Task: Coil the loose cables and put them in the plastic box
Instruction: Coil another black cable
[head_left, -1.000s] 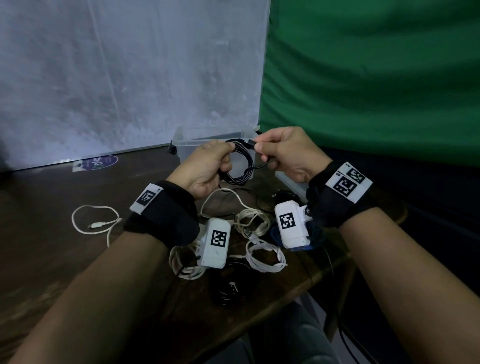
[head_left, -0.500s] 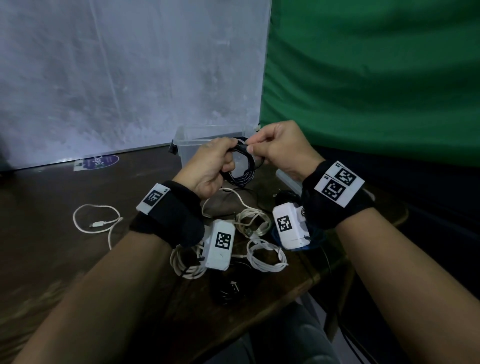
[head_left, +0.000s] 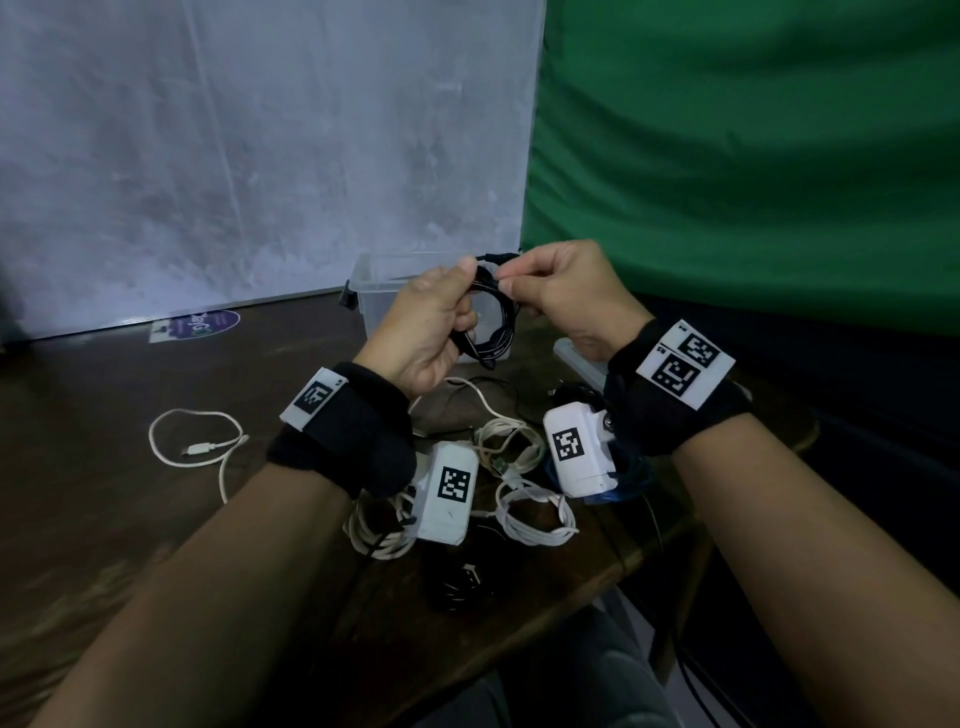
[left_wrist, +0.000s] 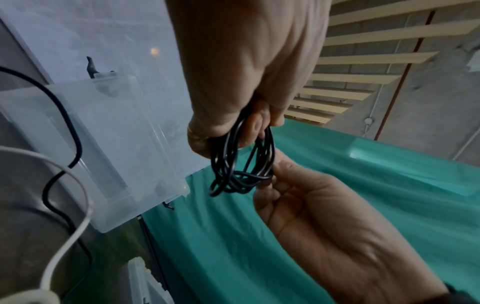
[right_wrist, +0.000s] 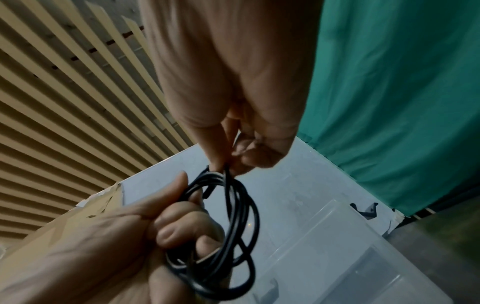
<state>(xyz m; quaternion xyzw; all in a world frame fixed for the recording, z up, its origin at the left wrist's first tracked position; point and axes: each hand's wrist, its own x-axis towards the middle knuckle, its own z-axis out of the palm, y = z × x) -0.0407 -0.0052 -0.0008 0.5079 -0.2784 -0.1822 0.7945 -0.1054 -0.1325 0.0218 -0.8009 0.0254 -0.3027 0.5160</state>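
Observation:
A black cable (head_left: 493, 332), wound into a small coil, hangs in the air in front of the clear plastic box (head_left: 370, 291). My left hand (head_left: 441, 306) grips the coil's left side, fingers curled through its loops (right_wrist: 228, 230). My right hand (head_left: 524, 286) pinches the cable's free end at the top of the coil, the plug (head_left: 496, 257) poking out to the left. In the left wrist view the coil (left_wrist: 241, 164) dangles from my left hand (left_wrist: 246, 115) while the right hand's fingertips (left_wrist: 279, 174) touch its far side. The box (left_wrist: 103, 144) looks empty.
On the dark wooden table (head_left: 104, 519) a loose white cable (head_left: 197, 447) lies at left. Several coiled white cables (head_left: 530, 519) lie beneath my wrists, with a black item (head_left: 462, 582) near the front edge and a blue cable (head_left: 631, 480). The white lid (head_left: 576, 358) lies right of the box.
Both hands have risen a little and closed together. The right hand has carried the cable's free end from the coil's right side up to its top.

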